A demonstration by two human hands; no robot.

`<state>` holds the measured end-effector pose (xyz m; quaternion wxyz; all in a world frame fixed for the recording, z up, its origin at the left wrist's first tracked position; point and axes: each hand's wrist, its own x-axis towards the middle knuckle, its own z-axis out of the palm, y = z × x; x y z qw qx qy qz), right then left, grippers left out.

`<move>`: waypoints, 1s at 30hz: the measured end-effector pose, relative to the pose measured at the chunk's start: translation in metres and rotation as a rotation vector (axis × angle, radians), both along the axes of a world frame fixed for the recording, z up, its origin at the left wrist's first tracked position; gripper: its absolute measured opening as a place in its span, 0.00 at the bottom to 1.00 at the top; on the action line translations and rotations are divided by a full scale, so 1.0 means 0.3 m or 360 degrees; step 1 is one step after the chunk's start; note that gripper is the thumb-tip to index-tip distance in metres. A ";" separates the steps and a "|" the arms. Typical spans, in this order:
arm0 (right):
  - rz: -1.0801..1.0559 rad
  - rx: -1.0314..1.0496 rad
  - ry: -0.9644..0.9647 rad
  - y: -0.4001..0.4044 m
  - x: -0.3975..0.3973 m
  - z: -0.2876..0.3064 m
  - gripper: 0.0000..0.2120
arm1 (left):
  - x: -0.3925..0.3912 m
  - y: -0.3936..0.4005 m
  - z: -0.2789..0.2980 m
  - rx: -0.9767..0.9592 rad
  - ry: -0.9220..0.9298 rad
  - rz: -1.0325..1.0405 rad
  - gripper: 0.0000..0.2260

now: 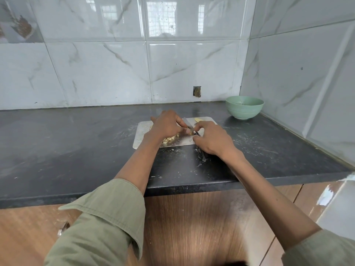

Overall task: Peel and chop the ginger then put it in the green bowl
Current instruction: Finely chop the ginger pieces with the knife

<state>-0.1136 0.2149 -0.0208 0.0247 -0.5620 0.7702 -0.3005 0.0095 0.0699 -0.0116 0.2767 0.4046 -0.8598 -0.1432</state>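
Observation:
A steel cutting board (142,129) lies on the black counter. My left hand (166,124) pinches a small piece of ginger (190,133) against the board. My right hand (211,139) grips a knife (187,123) by its dark handle, the blade slanting over that piece. A pile of chopped ginger (171,140) sits on the board under my left wrist. A larger peeled piece of ginger (198,119) lies at the board's far edge. The green bowl (244,107) stands at the back right, apart from the board.
The black counter (76,143) runs left from the board and ends at a front edge near me. Tiled walls close the back and the right side. Scraps and pale smears lie on the counter around the board's near right corner (201,156).

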 end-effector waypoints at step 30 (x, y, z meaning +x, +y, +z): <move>-0.0074 -0.0228 0.0206 0.030 0.048 -0.048 0.12 | 0.014 -0.004 0.006 -0.0026 0.0026 -0.0005 0.12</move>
